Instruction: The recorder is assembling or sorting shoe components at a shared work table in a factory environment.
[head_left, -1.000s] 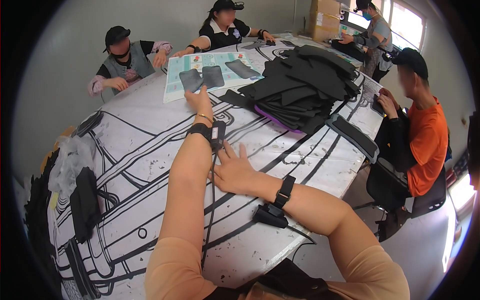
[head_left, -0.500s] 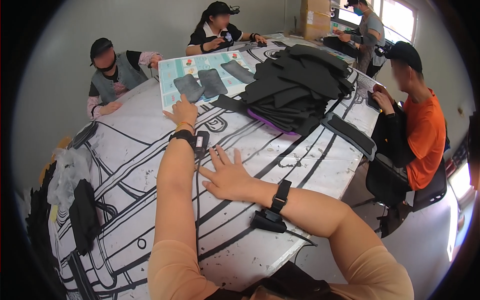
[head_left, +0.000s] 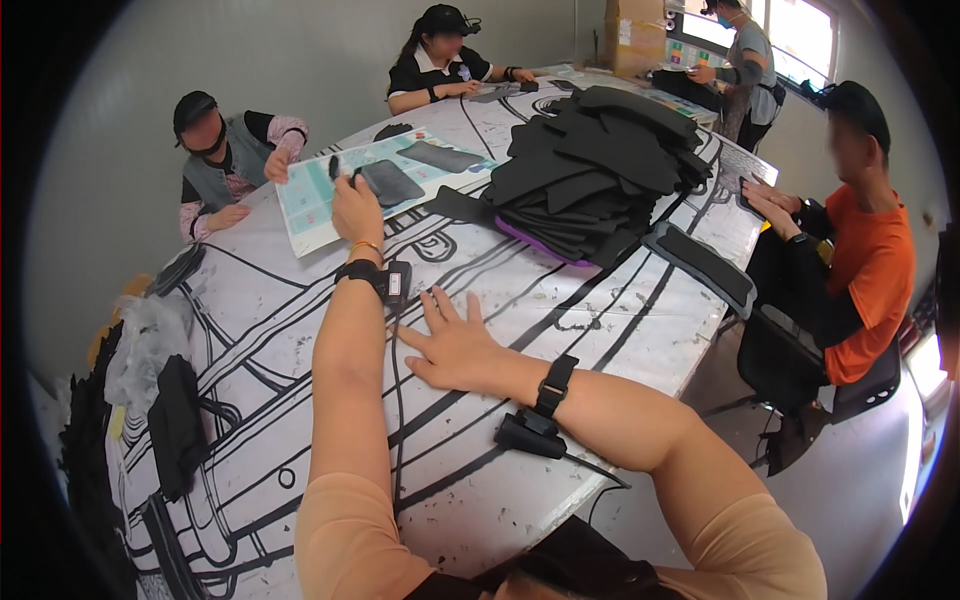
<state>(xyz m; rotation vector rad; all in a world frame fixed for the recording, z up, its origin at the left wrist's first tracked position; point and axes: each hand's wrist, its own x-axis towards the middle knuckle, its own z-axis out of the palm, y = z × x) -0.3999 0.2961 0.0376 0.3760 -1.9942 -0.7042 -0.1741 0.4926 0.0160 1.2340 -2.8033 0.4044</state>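
My left hand [head_left: 357, 212] reaches over a printed white and light-blue board [head_left: 308, 230]. Its fingers are closed on a dark grey fabric piece [head_left: 335, 166], seen nearly edge-on and lifted from the board. Just right of those fingertips, a second grey rounded piece [head_left: 391, 183] lies on the board. Farther right is a longer grey piece [head_left: 440, 155]. My right hand [head_left: 456, 347] lies palm down on the table, fingers spread, holding nothing.
A big pile of black cut pieces [head_left: 600, 170] stands right of the board. Near the right edge lies a black-and-grey strip [head_left: 700, 268]. At left are a clear plastic bag [head_left: 145, 345] and folded black cloth [head_left: 177, 428]. Several people sit or stand around the table [head_left: 560, 330].
My left hand has picked up the left grey piece, which lay flat before. The board has shifted left and turned, with a co-worker's hand at its left edge. My right hand stays put.
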